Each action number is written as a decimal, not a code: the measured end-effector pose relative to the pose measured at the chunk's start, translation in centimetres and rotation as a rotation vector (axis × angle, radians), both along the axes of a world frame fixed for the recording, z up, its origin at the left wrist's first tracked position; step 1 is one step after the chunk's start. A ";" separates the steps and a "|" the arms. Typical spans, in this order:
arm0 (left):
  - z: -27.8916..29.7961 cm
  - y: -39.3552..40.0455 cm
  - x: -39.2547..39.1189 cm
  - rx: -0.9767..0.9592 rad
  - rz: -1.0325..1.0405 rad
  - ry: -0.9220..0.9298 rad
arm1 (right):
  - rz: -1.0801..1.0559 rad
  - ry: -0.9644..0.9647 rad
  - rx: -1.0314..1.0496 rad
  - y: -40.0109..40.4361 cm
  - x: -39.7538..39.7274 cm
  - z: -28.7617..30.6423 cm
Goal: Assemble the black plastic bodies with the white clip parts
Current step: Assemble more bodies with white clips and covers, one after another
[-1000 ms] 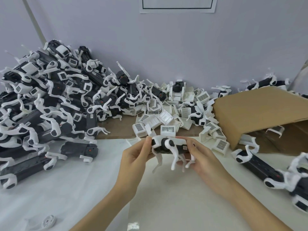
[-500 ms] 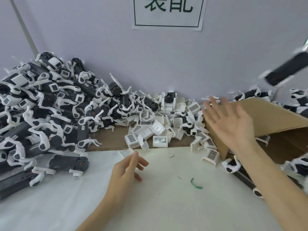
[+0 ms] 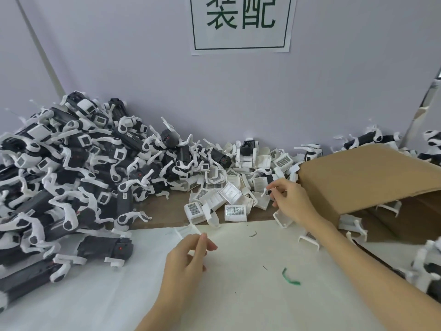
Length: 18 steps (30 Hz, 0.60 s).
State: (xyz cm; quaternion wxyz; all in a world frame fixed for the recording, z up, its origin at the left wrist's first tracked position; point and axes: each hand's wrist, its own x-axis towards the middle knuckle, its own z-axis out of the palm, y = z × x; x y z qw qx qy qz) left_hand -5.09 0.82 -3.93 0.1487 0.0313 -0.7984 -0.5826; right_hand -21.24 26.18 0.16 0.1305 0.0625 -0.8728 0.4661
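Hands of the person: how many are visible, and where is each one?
2. The left hand hovers over the white sheet, holding nothing. The right hand reaches into the pile of white clip parts, beside the cardboard box.

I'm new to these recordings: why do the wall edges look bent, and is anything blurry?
Head view: wide lens bows the wall strip at left; parts at the right edge smear; the sign and both hands, left, right, stay sharp under soft, even light.

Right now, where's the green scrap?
Head view: the green scrap lies on the white sheet, right of centre, between the left hand and the right forearm.
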 end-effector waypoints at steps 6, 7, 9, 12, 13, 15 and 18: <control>-0.7 -5.7 -3.8 -1.140 0.411 0.159 | 0.067 0.081 0.063 -2.1 0.1 -3.8; 0.0 -6.8 -4.6 -1.188 0.435 0.094 | 0.062 0.118 0.074 -2.4 0.3 -4.4; 1.1 -8.4 -6.6 -1.269 0.429 0.040 | 0.049 0.185 0.098 -2.7 0.4 -5.2; 3.1 -8.6 -10.1 -1.413 0.312 0.115 | 0.045 0.224 0.105 -2.7 0.4 -5.6; 3.9 -8.3 -11.4 -1.414 0.259 0.142 | 0.041 0.232 0.108 -2.7 0.4 -5.7; 5.3 -7.1 -14.4 -1.384 0.172 0.173 | 0.040 0.243 0.122 -2.7 0.6 -5.7; 6.7 -5.4 -18.9 -1.355 0.134 0.137 | 0.046 0.260 0.138 -2.6 0.7 -5.5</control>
